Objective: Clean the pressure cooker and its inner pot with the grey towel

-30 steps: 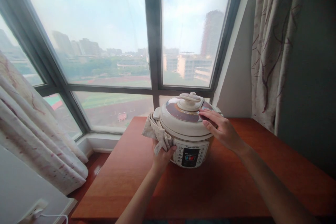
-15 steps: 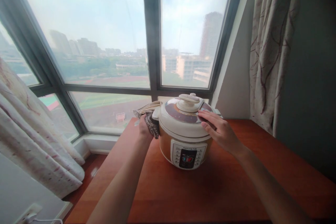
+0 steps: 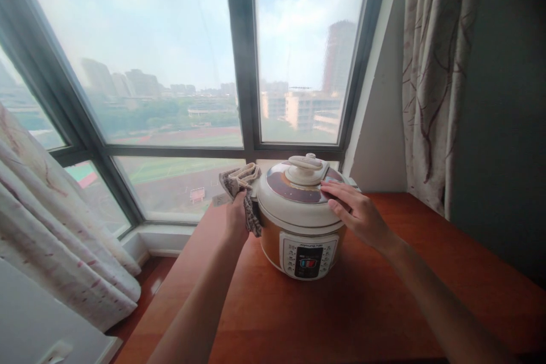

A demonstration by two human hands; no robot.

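The cooker (image 3: 301,217) stands upright on the worktop (image 3: 367,301) between 2 hands: left hand (image 3: 237,217), grip closed on the cloth (image 3: 242,193), presses its left flank; right hand (image 3: 357,213) rests spread on the lid (image 3: 298,190).

cooker (image 3: 298,222) on table (image 3: 384,307), cloth (image 3: 243,193) at its left, window (image 3: 170,68) behind
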